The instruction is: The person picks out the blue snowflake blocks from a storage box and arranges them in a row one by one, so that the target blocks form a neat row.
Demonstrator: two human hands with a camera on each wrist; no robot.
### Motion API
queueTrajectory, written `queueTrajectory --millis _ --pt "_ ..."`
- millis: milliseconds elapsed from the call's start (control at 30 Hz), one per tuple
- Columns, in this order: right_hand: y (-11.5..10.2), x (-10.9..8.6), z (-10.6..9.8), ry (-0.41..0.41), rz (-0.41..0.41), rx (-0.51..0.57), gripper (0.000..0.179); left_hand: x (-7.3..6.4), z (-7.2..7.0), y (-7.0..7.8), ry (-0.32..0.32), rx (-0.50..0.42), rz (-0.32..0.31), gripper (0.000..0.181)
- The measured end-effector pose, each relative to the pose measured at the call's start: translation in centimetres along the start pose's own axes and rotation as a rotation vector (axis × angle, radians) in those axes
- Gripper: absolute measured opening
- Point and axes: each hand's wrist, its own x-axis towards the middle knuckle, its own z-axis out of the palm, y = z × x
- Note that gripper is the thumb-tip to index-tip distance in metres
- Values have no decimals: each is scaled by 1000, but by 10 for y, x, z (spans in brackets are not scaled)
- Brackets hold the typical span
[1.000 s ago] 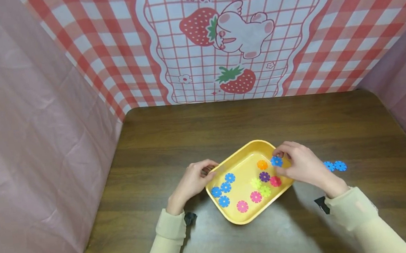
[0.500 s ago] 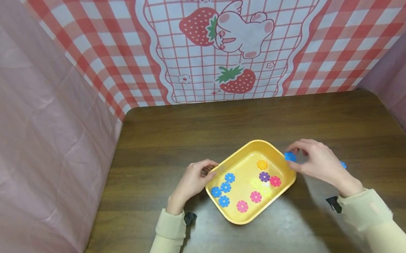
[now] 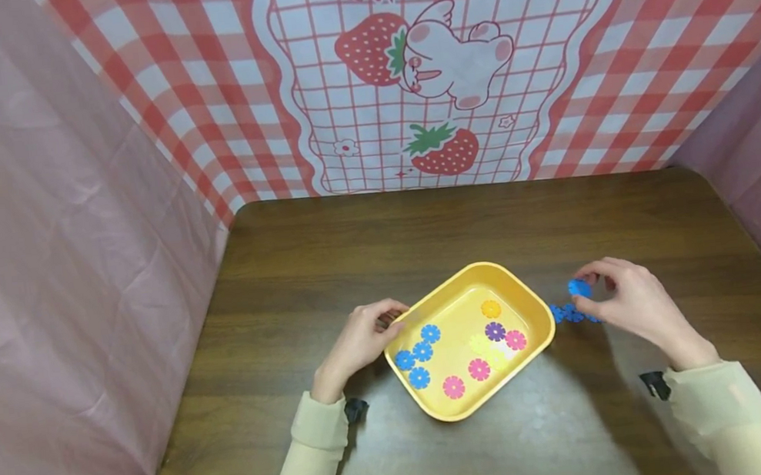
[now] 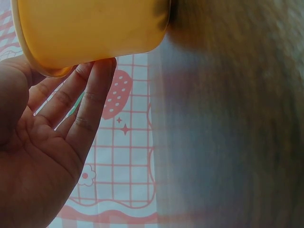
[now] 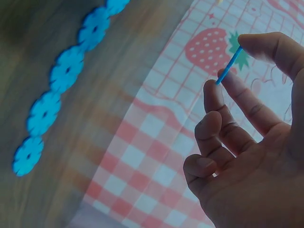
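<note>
My left hand (image 3: pixel 359 336) grips the left rim of a yellow plastic tray (image 3: pixel 452 289); in the left wrist view its fingers (image 4: pixel 97 90) lie against the tray's outer wall. Between thumb and fingertips, my right hand (image 3: pixel 642 310) pinches a blue snowflake disc (image 3: pixel 579 288), seen edge-on in the right wrist view. It is held above the table, right of the tray. Close by lies a row of blue snowflake discs (image 5: pixel 67 70), end to end on the table. The right hand covers part of this row in the head view.
Inside the tray lie several blue discs (image 3: pixel 423 351), pink discs (image 3: pixel 479 369), a purple disc (image 3: pixel 495 331), an orange disc (image 3: pixel 491 309) and yellow discs (image 3: pixel 481 344) washed out by glare. The wooden table (image 3: pixel 354 248) meets a strawberry-print cloth (image 3: pixel 444 152) at the back.
My right hand has moved from over the tray to the right, carrying the blue snowflake disc out past the rim to above the row. The left hand and tray stay in place.
</note>
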Motion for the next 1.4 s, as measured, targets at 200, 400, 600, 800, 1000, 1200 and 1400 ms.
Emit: queueTrajectory --millis 200,400,600,800,1000,1200,1400 --pt "18 -8 -4 12 61 -12 29 0 0 0 3 -6 6 22" --pt "38 -18 -7 27 103 -18 28 -1 0 0 5 -11 12 22" --pt "56 -27 -12 5 153 -24 31 -1 1 -1 13 -18 25 21" --pt "74 -33 -16 4 192 -40 32 -2 0 -1 13 -19 16 22" --pt "91 -39 -17 -28 240 -40 36 -2 0 -2 17 -18 28 22" --pt "107 -46 -16 -47 294 -45 40 -1 1 -2 19 -19 28 22" --pt "120 -52 -17 -70 328 -53 43 -1 1 0 19 -14 30 21"
